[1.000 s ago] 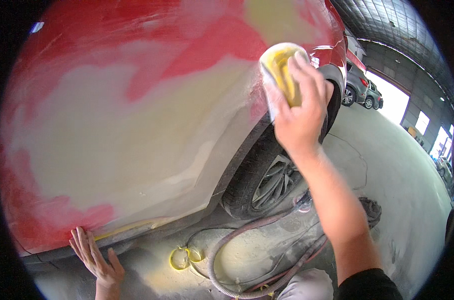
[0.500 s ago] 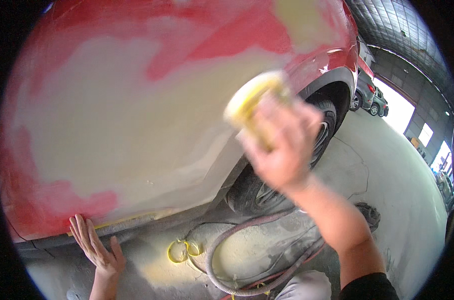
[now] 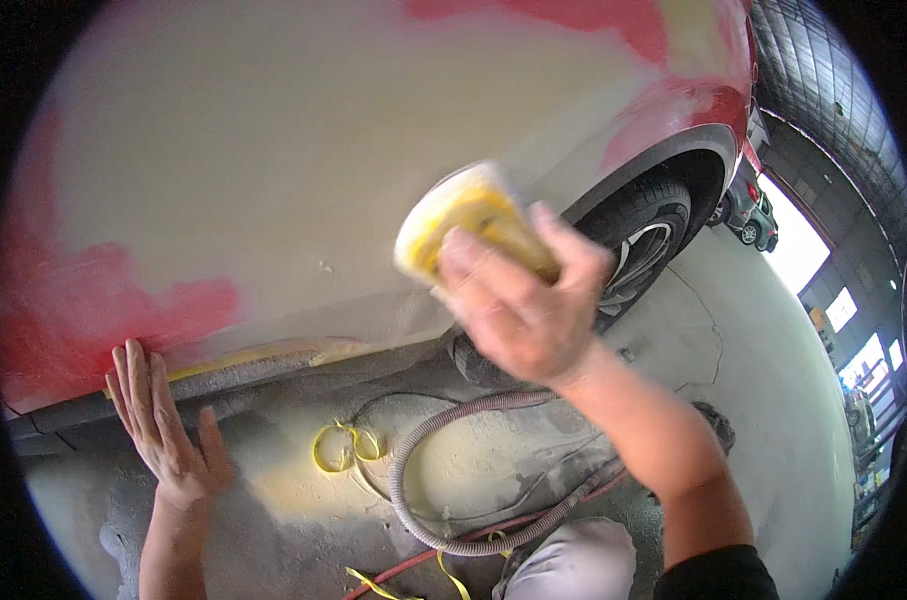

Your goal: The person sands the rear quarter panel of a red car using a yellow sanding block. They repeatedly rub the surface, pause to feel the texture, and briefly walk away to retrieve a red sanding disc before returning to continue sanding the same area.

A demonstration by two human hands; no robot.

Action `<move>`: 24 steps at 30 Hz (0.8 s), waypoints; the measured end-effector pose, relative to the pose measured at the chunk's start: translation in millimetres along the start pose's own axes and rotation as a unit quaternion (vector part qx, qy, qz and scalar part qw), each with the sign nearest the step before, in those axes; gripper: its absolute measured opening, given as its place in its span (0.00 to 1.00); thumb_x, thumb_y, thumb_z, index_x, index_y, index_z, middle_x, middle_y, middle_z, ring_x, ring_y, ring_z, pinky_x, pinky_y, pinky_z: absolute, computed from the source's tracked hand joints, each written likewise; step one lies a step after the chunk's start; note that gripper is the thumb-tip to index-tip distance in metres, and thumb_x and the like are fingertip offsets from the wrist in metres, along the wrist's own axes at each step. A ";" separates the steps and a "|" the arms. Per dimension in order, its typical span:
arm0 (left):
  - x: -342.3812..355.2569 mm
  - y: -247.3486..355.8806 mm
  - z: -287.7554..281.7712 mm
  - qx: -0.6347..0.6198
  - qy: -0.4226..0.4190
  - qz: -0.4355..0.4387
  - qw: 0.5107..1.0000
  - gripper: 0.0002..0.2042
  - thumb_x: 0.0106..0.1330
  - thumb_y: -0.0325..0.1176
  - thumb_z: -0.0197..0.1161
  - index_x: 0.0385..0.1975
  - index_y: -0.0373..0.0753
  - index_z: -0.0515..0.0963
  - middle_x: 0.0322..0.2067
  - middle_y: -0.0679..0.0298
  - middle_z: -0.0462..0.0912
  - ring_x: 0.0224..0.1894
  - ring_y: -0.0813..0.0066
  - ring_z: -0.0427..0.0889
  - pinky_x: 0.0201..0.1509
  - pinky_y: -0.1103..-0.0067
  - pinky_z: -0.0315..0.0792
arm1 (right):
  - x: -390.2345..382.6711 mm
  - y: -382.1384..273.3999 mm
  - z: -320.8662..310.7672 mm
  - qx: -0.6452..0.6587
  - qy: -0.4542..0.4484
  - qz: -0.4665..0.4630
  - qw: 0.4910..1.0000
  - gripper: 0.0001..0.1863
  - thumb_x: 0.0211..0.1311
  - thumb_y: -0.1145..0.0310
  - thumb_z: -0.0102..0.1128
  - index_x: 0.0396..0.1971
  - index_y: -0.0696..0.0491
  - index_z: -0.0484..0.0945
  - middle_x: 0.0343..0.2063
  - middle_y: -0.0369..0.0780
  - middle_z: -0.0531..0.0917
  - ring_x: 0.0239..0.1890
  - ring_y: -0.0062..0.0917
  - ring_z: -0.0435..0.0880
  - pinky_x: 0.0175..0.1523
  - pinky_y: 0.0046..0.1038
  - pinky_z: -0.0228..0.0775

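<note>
A red car body panel (image 3: 223, 180) fills the upper view, with a wide beige filler-coloured patch across it. My right hand (image 3: 528, 300) grips a yellow sanding block (image 3: 473, 220) with a pale face. The block lies against the lower part of the patch, ahead of the rear wheel (image 3: 638, 245); blur hides its exact contact. Stretched out, the fingers of my left hand (image 3: 163, 430) rest at the panel's bottom edge, where red paint meets the dark sill. Nothing is in that hand.
A ribbed grey hose (image 3: 403, 490) loops over the dusty floor below the car, beside a red hose (image 3: 403, 575) and loose yellow strips (image 3: 323, 450). My pale-clad knee (image 3: 573, 560) shows at the bottom. Other cars (image 3: 753, 220) stand at the far right.
The sanding block and my right hand have moved a little left and down across the panel. My left hand stays at the bottom edge while the view has shifted.
</note>
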State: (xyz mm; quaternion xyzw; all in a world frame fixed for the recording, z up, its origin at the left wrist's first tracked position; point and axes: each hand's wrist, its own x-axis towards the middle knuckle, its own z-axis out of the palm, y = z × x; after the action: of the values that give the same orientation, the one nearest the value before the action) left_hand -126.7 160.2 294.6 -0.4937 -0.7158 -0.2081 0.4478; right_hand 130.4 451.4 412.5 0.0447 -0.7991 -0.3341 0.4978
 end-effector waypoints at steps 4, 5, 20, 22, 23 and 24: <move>2.1 -3.9 -4.4 0.004 -0.034 0.013 0.999 0.30 0.73 0.37 0.50 0.71 0.27 0.61 0.73 0.41 0.58 0.77 0.41 0.54 0.79 0.49 0.43 | 23.9 53.8 -21.2 -0.134 0.054 0.041 0.989 0.31 0.53 0.59 0.77 0.58 0.50 0.79 0.58 0.35 0.80 0.59 0.38 0.71 0.62 0.42 0.62; 1.0 -5.4 -4.7 0.014 -0.045 0.013 0.999 0.30 0.72 0.38 0.49 0.71 0.26 0.62 0.73 0.40 0.58 0.77 0.41 0.54 0.79 0.49 0.43 | 21.3 43.7 -20.0 -0.130 0.045 0.041 0.990 0.32 0.52 0.61 0.79 0.57 0.50 0.79 0.59 0.34 0.79 0.59 0.38 0.70 0.61 0.42 0.63; -3.2 -13.6 -6.7 0.000 -0.053 0.024 0.998 0.29 0.74 0.42 0.50 0.67 0.27 0.67 0.73 0.44 0.60 0.77 0.43 0.54 0.79 0.49 0.41 | -8.8 -14.7 4.3 -0.064 0.007 0.009 0.998 0.26 0.47 0.65 0.77 0.51 0.47 0.83 0.60 0.29 0.77 0.60 0.40 0.69 0.62 0.40 0.63; -4.8 -12.7 -9.5 -0.015 -0.063 0.021 0.998 0.29 0.74 0.43 0.50 0.67 0.26 0.68 0.73 0.44 0.60 0.77 0.43 0.54 0.79 0.49 0.41 | -2.2 -3.9 8.1 -0.058 0.056 0.081 0.993 0.27 0.48 0.63 0.79 0.50 0.48 0.82 0.59 0.33 0.78 0.59 0.40 0.69 0.62 0.43 0.63; -3.6 -11.7 -10.9 -0.020 -0.067 0.020 0.997 0.29 0.74 0.43 0.50 0.67 0.26 0.68 0.73 0.44 0.60 0.77 0.43 0.54 0.79 0.49 0.41 | -0.5 -7.9 8.3 -0.072 0.055 0.090 0.992 0.27 0.48 0.63 0.79 0.51 0.49 0.82 0.59 0.33 0.78 0.59 0.40 0.69 0.63 0.43 0.63; -3.1 -12.3 -12.2 -0.025 -0.071 0.018 0.997 0.29 0.74 0.43 0.50 0.67 0.26 0.68 0.73 0.44 0.60 0.77 0.43 0.54 0.79 0.49 0.41 | -1.0 -14.7 7.2 -0.086 0.054 0.098 0.990 0.28 0.48 0.64 0.79 0.51 0.49 0.82 0.59 0.34 0.78 0.59 0.41 0.69 0.63 0.43 0.63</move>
State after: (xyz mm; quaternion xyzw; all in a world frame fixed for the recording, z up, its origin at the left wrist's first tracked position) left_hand -132.0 144.4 300.0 -0.5313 -0.7310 -0.1824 0.3873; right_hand 121.1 443.9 401.2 -0.0591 -0.7400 -0.3478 0.5727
